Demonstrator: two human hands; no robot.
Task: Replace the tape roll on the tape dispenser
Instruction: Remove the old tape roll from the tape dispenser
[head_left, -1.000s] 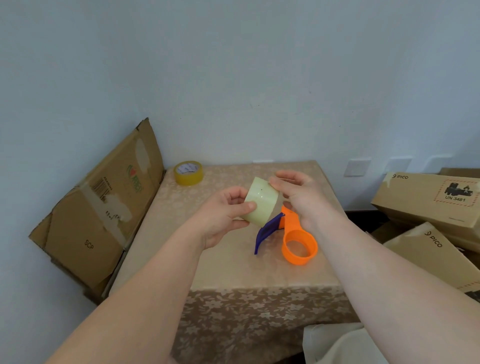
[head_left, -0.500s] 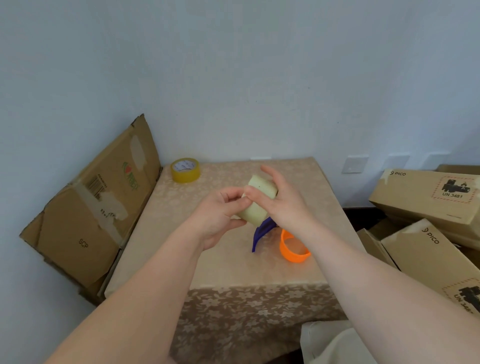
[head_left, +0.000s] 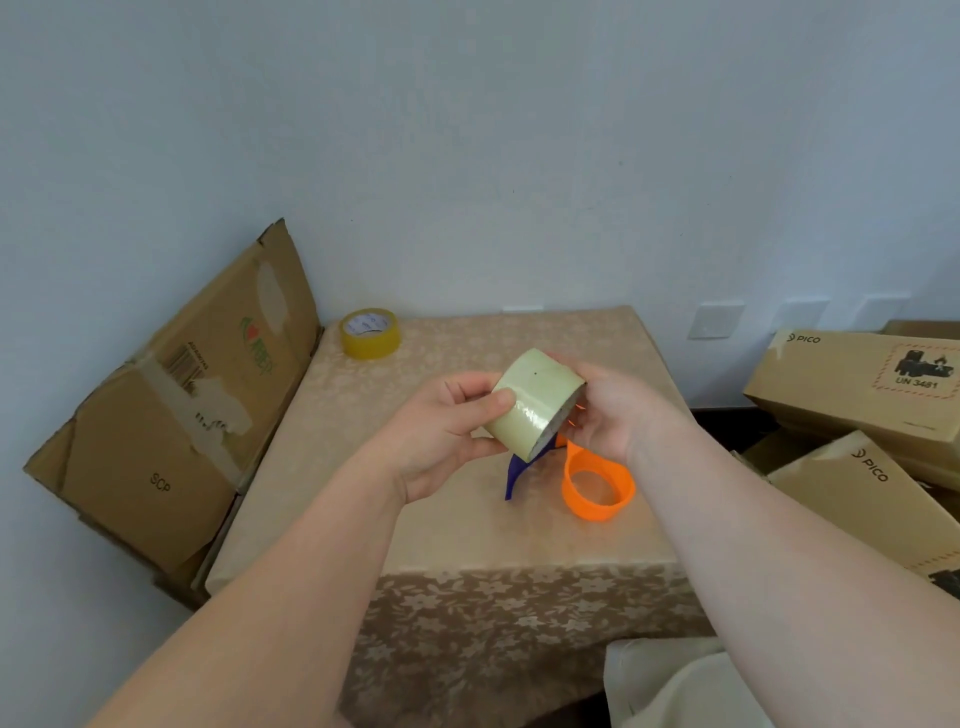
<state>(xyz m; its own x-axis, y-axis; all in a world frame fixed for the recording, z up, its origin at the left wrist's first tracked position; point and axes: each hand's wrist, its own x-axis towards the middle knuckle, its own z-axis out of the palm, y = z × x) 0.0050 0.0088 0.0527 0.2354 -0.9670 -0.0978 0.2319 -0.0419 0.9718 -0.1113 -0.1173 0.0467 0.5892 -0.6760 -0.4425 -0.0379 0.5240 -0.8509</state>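
A wide pale-yellow tape roll (head_left: 535, 404) is held above the middle of the table between both hands. My left hand (head_left: 444, 431) grips its near left side, thumb on the outer face. My right hand (head_left: 618, 410) holds its right end. Just below and behind the roll lies the tape dispenser (head_left: 592, 480), with an orange ring-shaped handle and a dark blue blade part (head_left: 517, 475) resting on the table. Its upper part is hidden by the roll. A second, darker yellow tape roll (head_left: 370, 332) lies flat at the table's far left corner.
The table (head_left: 441, 540) wears a beige flowered cloth. A flattened cardboard box (head_left: 171, 405) leans against the wall on the left. Stacked brown PICO boxes (head_left: 857, 395) stand on the right. A pale cushion or bag (head_left: 675, 686) sits at the lower right.
The roll has been turned in my hands; my right hand shifted from its top to its right end. The dispenser stays on the table.
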